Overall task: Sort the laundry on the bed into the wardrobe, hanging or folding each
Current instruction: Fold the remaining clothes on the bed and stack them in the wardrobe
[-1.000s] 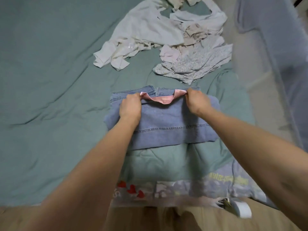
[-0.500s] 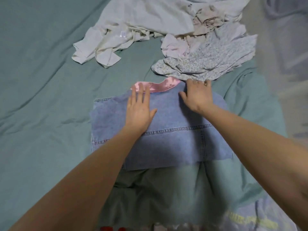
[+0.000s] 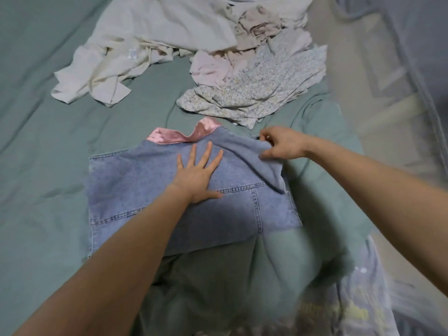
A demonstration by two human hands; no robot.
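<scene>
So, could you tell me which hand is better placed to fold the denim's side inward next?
The right hand: it already pinches the denim garment at its lifted right edge, while the left hand lies flat, pinning the middle.

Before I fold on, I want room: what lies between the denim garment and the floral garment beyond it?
In the head view, only bare green bedsheet separates the denim garment from the floral garment.
</scene>
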